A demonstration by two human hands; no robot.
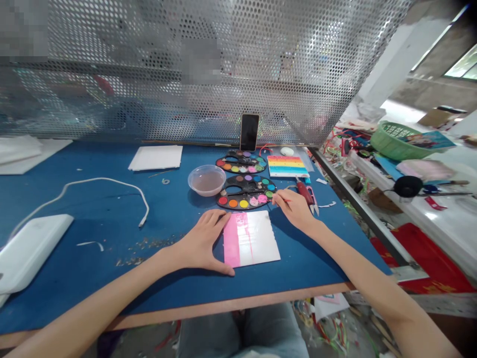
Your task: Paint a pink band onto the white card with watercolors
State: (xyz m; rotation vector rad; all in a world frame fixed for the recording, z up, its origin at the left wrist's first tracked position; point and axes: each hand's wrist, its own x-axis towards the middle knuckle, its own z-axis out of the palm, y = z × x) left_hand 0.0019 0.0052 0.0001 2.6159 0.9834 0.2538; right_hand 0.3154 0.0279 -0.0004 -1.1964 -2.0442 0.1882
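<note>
A white square card [257, 241] with a pink painted stripe down its left side lies on the blue table [93, 278]. My left hand [204, 241] rests open beside the card's left edge, thumb at its lower corner. My right hand [294, 206] pinches a thin paintbrush [280, 200] whose tip sits at the pink well of the nearer black paint palette [246, 193]. A second palette [241, 162] lies behind it.
A clear bowl of murky water [206, 180] stands left of the palettes. A rainbow-striped card [287, 166], a phone [249, 132] propped against the perforated metal screen, red scissors [306, 194], white sheets [156, 157], a white cable [112, 183] and a white box [30, 251] also lie about.
</note>
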